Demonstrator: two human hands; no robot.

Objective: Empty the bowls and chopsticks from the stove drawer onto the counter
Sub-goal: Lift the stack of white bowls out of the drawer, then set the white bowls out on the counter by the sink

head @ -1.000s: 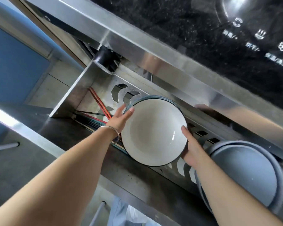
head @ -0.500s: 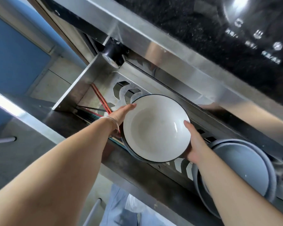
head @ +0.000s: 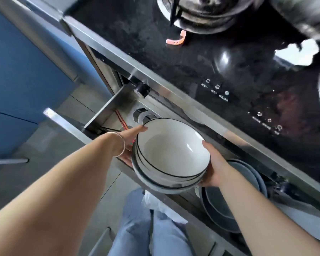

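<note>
A nested stack of white bowls (head: 171, 153) with dark rims is held level above the open stove drawer (head: 107, 109). My left hand (head: 132, 137) grips the stack's left side, and my right hand (head: 213, 163) supports its right side and underside. Red chopsticks (head: 120, 120) lie in the drawer's left end, partly hidden by my left hand. A stack of grey plates (head: 235, 200) stands in the drawer at the right, partly behind my right forearm.
The black glass stovetop (head: 201, 67) with touch controls and a metal burner (head: 201, 13) lies above the drawer. A pink hook-shaped item (head: 175, 40) rests on it. Blue cabinet fronts (head: 17, 76) are at the left. My legs in jeans (head: 146, 228) are below.
Both hands have lifted the bowl stack up and out of the drawer rack, toward me. The view has pulled back, showing more of the stovetop.
</note>
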